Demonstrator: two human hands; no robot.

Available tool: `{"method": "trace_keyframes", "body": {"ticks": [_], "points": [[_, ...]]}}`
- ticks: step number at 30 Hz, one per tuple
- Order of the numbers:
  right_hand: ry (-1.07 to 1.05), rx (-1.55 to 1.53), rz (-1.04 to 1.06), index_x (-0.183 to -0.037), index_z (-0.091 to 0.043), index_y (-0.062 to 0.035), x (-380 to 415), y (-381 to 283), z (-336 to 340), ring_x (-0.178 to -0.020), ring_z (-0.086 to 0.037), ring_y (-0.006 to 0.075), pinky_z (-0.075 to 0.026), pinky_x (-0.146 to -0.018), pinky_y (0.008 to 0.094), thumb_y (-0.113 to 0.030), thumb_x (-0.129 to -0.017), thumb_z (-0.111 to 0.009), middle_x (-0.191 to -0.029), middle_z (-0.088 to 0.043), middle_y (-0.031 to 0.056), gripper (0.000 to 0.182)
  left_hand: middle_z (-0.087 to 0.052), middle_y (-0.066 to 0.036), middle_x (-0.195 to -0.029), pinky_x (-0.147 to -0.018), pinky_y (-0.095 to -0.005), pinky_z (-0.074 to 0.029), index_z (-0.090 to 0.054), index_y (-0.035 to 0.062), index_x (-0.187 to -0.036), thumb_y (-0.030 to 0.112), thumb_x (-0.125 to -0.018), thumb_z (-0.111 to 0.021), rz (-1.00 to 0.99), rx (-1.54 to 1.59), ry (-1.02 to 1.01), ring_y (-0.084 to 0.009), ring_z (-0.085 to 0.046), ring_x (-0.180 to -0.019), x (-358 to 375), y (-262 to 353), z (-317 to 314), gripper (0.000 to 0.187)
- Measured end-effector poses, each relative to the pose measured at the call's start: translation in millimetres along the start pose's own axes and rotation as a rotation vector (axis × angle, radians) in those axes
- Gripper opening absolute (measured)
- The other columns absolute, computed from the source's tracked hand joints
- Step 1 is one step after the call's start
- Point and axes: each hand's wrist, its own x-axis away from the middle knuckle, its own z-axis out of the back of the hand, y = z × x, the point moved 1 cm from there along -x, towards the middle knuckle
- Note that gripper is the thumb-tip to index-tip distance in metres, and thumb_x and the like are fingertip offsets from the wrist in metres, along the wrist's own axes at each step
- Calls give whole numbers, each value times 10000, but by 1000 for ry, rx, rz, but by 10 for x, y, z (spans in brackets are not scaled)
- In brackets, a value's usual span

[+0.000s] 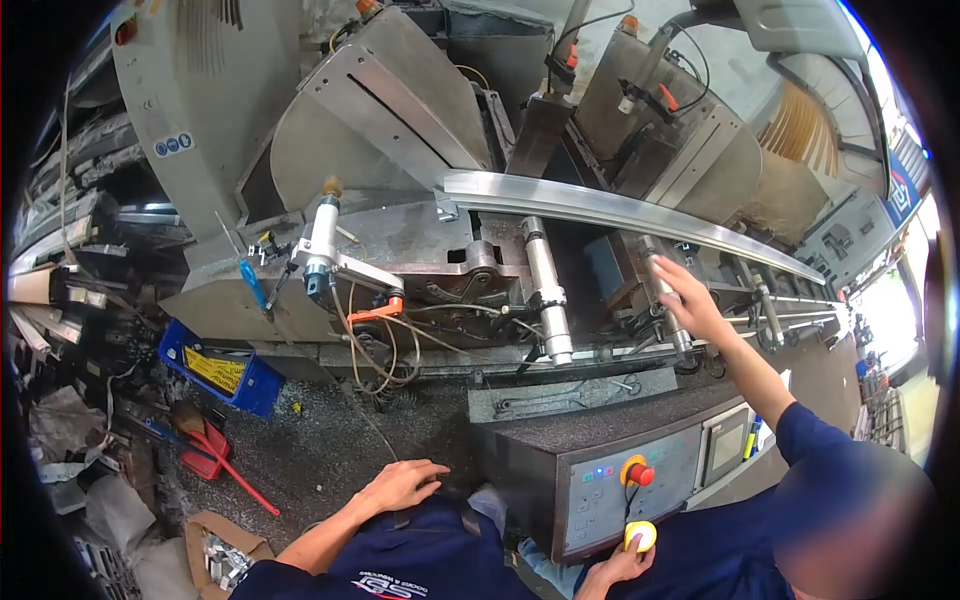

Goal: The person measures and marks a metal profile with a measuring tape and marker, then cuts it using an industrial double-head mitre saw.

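My left hand [403,485] is held in front of my dark blue shirt, its fingers loosely stretched to the right with nothing in them. Low on the right, my right hand [622,566] grips a yellow tape measure [640,537] with a pale round face, close in front of the control panel [590,500]. A red emergency stop button [641,474] on a yellow base sits just above that hand. Farther off, a long silver aluminium profile [620,212] lies across the saw machine [400,225], beyond both hands.
At the right a co-worker in dark blue reaches out, a hand [690,297] at a metal clamp cylinder [665,300]. Another cylinder [546,290] stands left of it. A blue bin [222,370], a red dustpan [205,452] and a cardboard box [205,522] of offcuts lie on the left floor.
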Motion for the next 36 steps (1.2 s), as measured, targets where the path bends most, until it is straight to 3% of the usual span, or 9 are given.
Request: {"method": "trace_keyframes", "body": {"ticks": [6,12,16,18,24,29,32,35,36], "points": [[-46,-95,-160,-1329,-528,-58,-26,-420,-208,-1075,-591,214,-471,-830,342,-164,-892,-763,-1241,-615,110,507,-669,-97,-1024,-861,-428,-524,-637,101,-1240,231,-945,-602,-171,-213,88,-302,-660,-972,-176,112,-137,324],[-552,-508,-155,-1291,-569,-93,-306,-587,-279,-1082,-546,147,-420,-837,292,-298,-935,-717,-1207,-618,42,437,-653,-90,-1094,-920,-427,-499,-602,121,-1291,251,-967,-561,-224,-251,-97,-285,-636,-1056,-199,109,-255,352],[-834,-694,-228,-1320,-550,-103,-146,-843,-559,-1076,-558,164,-461,-870,331,-371,-963,-659,-1260,-586,43,460,-649,-92,-1125,-941,-423,-495,-592,123,-1301,267,-976,-545,-263,-274,-190,-285,-629,-1085,-247,112,-276,359],[-801,-774,-224,-1331,-541,-110,85,-984,-758,-1112,-576,177,-473,-931,356,-371,-976,-637,-1276,-586,41,450,-649,-91,-1128,-944,-425,-493,-592,123,-1302,272,-981,-544,-274,-227,-177,-288,-627,-1087,-256,241,-217,358],[-1020,-511,-81,-1328,-524,-103,485,-1045,-906,-1152,-611,239,-531,-949,407,-225,-1003,-613,-1257,-617,79,358,-656,-93,-1121,-931,-421,-485,-602,124,-1305,304,-1000,-549,-305,-20,-52,-293,-634,-1057,-260,521,-178,358],[-964,-463,-116,-1328,-501,-73,399,-897,-865,-1123,-624,253,-532,-963,420,-157,-989,-628,-1249,-616,125,372,-666,-108,-1100,-908,-423,-503,-626,94,-1271,277,-1000,-560,-275,65,-43,-311,-643,-1038,-199,447,-213,334],[-825,-410,-71,-1344,-487,-89,362,-886,-801,-1041,-635,218,-558,-852,362,-220,-997,-624,-1245,-611,85,395,-670,-106,-1093,-896,-421,-513,-628,92,-1271,262,-994,-572,-240,147,-50,-316,-644,-1036,-177,391,-214,330],[-713,-422,-172,-1376,-463,-139,316,-898,-761,-889,-607,153,-489,-620,247,-376,-1014,-576,-1216,-590,20,448,-654,-117,-1158,-939,-409,-516,-613,89,-1294,224,-977,-607,-224,175,-70,-313,-634,-1094,-211,444,-114,345],[-705,-434,-166,-1376,-463,-139,289,-919,-751,-889,-607,153,-489,-620,247,-376,-1014,-576,-1216,-590,20,448,-654,-117,-1158,-939,-409,-516,-613,89,-1294,224,-977,-607,-236,168,-74,-313,-634,-1094,-249,500,-53,345]]}}
